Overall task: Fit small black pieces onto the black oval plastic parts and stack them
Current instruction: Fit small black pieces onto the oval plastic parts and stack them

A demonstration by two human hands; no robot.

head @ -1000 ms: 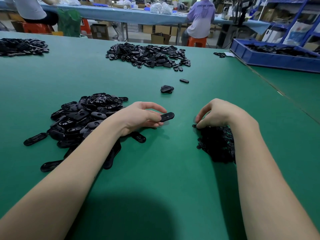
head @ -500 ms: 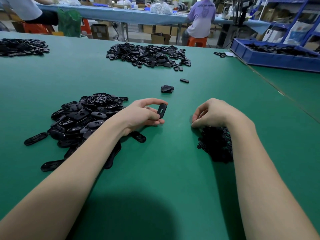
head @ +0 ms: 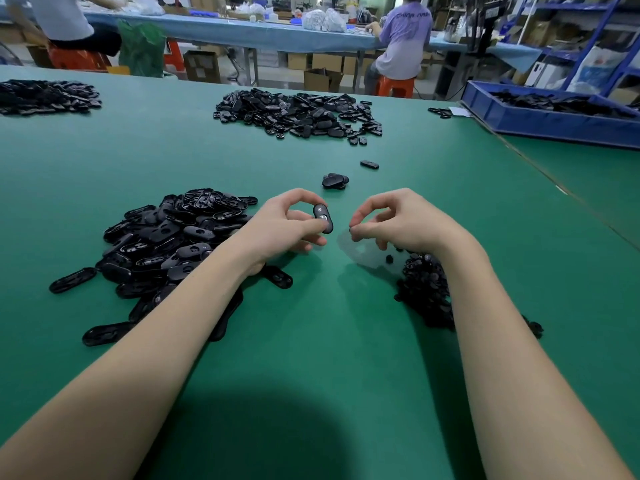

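A worker's left hand [head: 294,221] pinches a black oval part [head: 323,218] between thumb and fingers, held just above the green table [head: 311,341] near its middle, the part's glossy face turned toward the camera; the right hand [head: 391,220], close beside it but not touching, has its thumb and forefinger curled together on what looks like a small black piece [head: 350,230], too tiny to make out clearly; the remaining fingers of both hands are curled. A pile of oval parts [head: 173,244] lies on the table under and beside the left forearm, toward the left edge; a heap of small black pieces [head: 424,289] sits under the right wrist. Beyond the hands, a short stack of ovals [head: 335,181] rests on the table, with a single oval [head: 369,164] just behind it; a larger mound of black parts [head: 298,112] lies toward the far edge, and another [head: 45,97] at the far left corner. A blue bin [head: 540,116] holding black parts stands at the far right; two seated people [head: 401,39] work at a blue-covered bench [head: 242,32] in the background.
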